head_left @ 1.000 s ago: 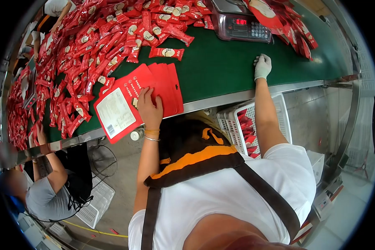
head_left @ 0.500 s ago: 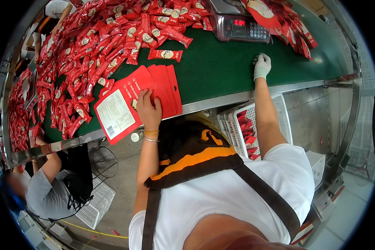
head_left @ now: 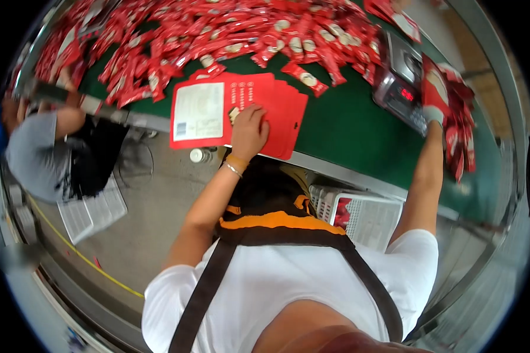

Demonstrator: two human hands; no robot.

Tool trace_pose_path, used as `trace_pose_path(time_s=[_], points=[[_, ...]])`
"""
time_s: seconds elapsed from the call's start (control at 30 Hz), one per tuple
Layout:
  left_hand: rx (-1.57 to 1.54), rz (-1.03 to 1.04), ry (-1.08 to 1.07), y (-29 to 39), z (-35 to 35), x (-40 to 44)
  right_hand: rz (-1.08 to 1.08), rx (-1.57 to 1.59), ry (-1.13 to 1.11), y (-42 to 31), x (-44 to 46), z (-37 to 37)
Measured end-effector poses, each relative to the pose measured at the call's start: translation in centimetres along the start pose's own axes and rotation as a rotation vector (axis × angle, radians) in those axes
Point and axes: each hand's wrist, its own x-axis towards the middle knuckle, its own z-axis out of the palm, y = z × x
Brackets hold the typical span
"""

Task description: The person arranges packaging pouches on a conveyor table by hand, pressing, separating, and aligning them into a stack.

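Observation:
My bare left hand (head_left: 251, 130) lies with its fingers outstretched on a fanned stack of flat red pouches (head_left: 284, 120). The top pouch carries a white label with a barcode. At the right, my white-gloved right hand (head_left: 434, 114) closes on the lower edge of a red pouch (head_left: 433, 87) with a pale round print. Its fingers are partly hidden and blurred. Beside it stands a digital scale (head_left: 400, 88) with a metal pan and a blurred red display. More filled red pouches (head_left: 458, 138) lie to the right of the hand.
Heaped small red packets (head_left: 218, 38) cover the back of the green table (head_left: 341, 126). Its metal edge (head_left: 347, 176) runs before me. A white crate (head_left: 368, 217) with red packets stands beneath. A person in grey (head_left: 38, 150) sits at the left, near another crate (head_left: 94, 209).
My right hand has moved from the bare green surface to the red pouch beside the scale. My left hand stays on the stack. The camera view has turned.

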Motion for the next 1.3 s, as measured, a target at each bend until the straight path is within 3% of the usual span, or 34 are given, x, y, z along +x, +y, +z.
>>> trace_pose_path(time_s=[0.17,0.47,0.53,0.57,0.67,0.73,0.8,0.87,0.93,1.0,1.07,1.1,1.2,1.23,1.3], points=[[0.0,-0.024,0.015,0.2,-0.3,0.0,0.035,-0.008,0.059,0.4,2.4,0.1],[-0.018,-0.037,0.021,-0.3,-0.6,-0.4,0.182,0.132,0.162,-1.5,-2.1,-2.7],[-0.136,-0.117,-0.014,-0.3,-1.0,0.0,0.352,0.405,-0.047,-3.8,-5.2,-5.7],[-0.136,-0.118,-0.008,-0.8,-1.3,0.9,0.349,0.403,-0.042,-4.1,-5.3,-5.9],[-0.141,-0.102,0.131,-3.9,-3.8,6.0,0.133,0.069,0.139,-4.2,-6.3,-5.4],[-0.035,-0.063,0.222,-6.5,-5.5,10.8,0.183,0.264,0.454,-8.3,-13.0,-7.0],[0.105,-0.044,0.188,-9.6,-5.4,14.7,0.137,0.296,0.417,-12.9,-18.4,-7.2],[0.218,0.046,0.049,-12.9,-3.4,17.5,-0.266,0.502,0.37,-17.9,-21.3,-6.8],[0.215,0.078,-0.059,-15.6,-0.4,20.1,-0.452,0.691,0.337,-24.1,-23.2,-7.9],[0.214,0.114,-0.139,-16.7,1.9,21.7,-0.498,0.721,0.364,-28.6,-23.4,-8.7],[0.506,-0.022,-0.378,-17.5,3.5,23.6,-0.505,0.933,0.25,-31.6,-23.9,-10.8],[0.527,-0.088,-0.391,-16.8,3.6,24.1,-0.45,1.008,0.143,-32.7,-24.8,-13.1],[0.739,0.063,-0.44,-16.8,3.4,25.2,-0.597,1.038,0.207,-34.5,-23.8,-12.8],[0.799,0.093,-0.58,-15.5,2.2,25.7,-0.588,1.044,0.204,-34.7,-24.0,-12.8],[0.781,0.145,-0.577,-15.3,1.7,25.1,-0.629,1.012,0.245,-34.9,-24.0,-13.5]])
